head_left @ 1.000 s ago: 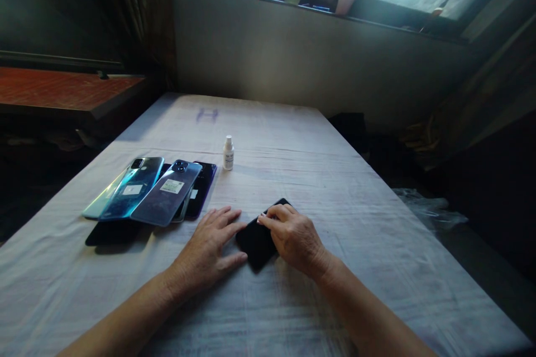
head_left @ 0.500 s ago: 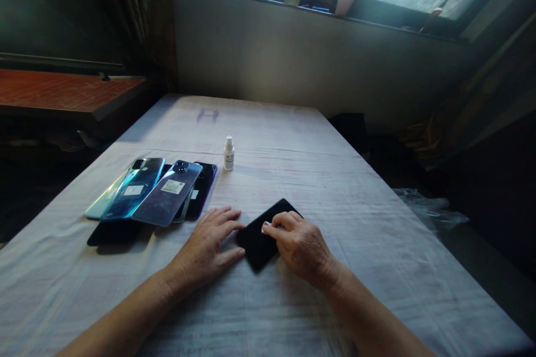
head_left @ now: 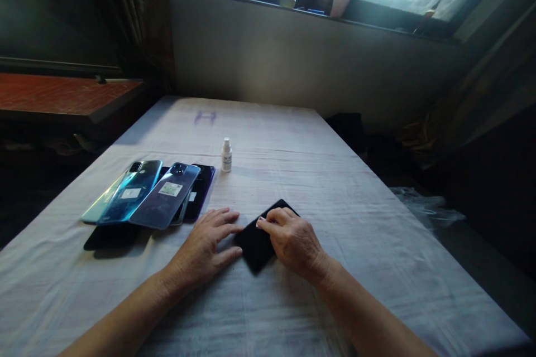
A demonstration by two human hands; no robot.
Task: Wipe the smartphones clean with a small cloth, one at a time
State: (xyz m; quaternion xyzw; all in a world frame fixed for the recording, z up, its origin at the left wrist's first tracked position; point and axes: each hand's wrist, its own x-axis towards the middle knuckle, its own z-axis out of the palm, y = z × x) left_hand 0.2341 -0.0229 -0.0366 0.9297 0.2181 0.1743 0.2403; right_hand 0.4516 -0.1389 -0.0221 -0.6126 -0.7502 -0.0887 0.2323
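both forearms come in low from the near edge of the table (head_left: 377, 217), angled toward each other. the left hand (head_left: 204, 245) lies palm down on the white cloth, fingers straight and slightly spread, tips at the left edge of the black phone (head_left: 255, 242); thumb stretched along the phone's near corner. the right hand (head_left: 293, 240) sits on top of that phone, wrist raised a little, knuckles arched, fingers curled and held close together, tips pressing down on the dark surface. whether anything is pinched under those tips, can't tell. the phone lies flat and skewed, its far corner pointing away to the right, at the middle of the table just ahead of the person. to the left, near the left hand, a fanned pile of phones (head_left: 151, 201), backs up, blue and grey. beyond them, a small white bottle (head_left: 226, 155) stands upright, well apart from both hands.
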